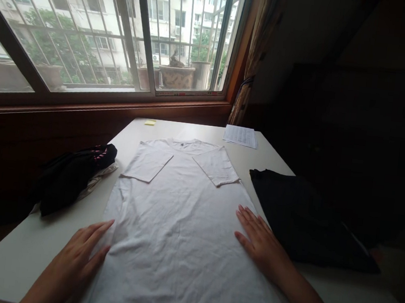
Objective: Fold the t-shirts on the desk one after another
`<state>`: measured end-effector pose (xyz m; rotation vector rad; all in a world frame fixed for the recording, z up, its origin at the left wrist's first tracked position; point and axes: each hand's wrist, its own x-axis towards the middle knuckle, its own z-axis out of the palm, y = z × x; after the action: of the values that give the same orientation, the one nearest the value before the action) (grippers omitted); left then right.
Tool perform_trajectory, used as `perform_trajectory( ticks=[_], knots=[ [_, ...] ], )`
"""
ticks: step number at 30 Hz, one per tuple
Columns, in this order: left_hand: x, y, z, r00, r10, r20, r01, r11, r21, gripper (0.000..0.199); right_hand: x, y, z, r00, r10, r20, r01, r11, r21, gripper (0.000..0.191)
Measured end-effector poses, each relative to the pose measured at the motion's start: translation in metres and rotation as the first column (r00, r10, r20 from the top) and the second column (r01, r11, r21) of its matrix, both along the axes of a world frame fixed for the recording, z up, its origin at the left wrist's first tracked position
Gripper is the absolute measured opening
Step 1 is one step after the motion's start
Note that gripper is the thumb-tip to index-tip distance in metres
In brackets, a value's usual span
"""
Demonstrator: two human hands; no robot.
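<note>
A white T-shirt lies spread flat, its neckline at the far end and both short sleeves folded inward over the chest. Light wrinkles run across its body. At the shirt's left edge is my left hand, fingers stretched out with the thumb apart, the fingertips at the fabric's side. My right hand rests flat on the right side of the shirt with its fingers extended. Neither hand grips anything. The shirt's near end runs out of the bottom of the view.
The white table stands below a barred window. A dark clothing pile lies at the left and a folded dark garment at the right. Printed papers and a yellow note lie at the far edge.
</note>
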<state>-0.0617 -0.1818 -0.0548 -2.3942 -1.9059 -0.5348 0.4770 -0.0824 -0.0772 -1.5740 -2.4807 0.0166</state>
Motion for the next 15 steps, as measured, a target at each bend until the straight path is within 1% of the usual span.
perform_trajectory(
  ticks=[3,6,10,13,15],
  knots=[
    [0.000,-0.025,0.002,0.994,0.088,0.066,-0.084,0.994,-0.063,0.037,0.000,0.000,-0.002,1.000,0.000,0.001,0.000,1.000,0.003,0.066],
    [0.010,-0.035,0.006,0.981,0.159,0.115,-0.140,0.977,-0.160,0.029,0.002,0.001,-0.005,1.000,0.003,0.002,-0.003,1.000,0.007,0.065],
    [0.029,-0.030,0.017,0.953,0.259,0.156,-0.210,0.937,-0.278,0.023,0.004,0.003,-0.009,1.000,0.014,-0.006,-0.014,1.000,0.019,0.065],
    [0.043,-0.024,0.027,0.940,0.321,0.111,-0.262,0.893,-0.367,0.019,0.004,0.004,-0.010,1.000,0.013,-0.006,-0.013,1.000,0.020,0.064],
    [0.048,-0.022,0.032,0.942,0.328,0.069,-0.275,0.875,-0.397,0.019,0.005,0.003,-0.009,1.000,0.013,-0.006,-0.013,1.000,0.023,0.064]
  ],
)
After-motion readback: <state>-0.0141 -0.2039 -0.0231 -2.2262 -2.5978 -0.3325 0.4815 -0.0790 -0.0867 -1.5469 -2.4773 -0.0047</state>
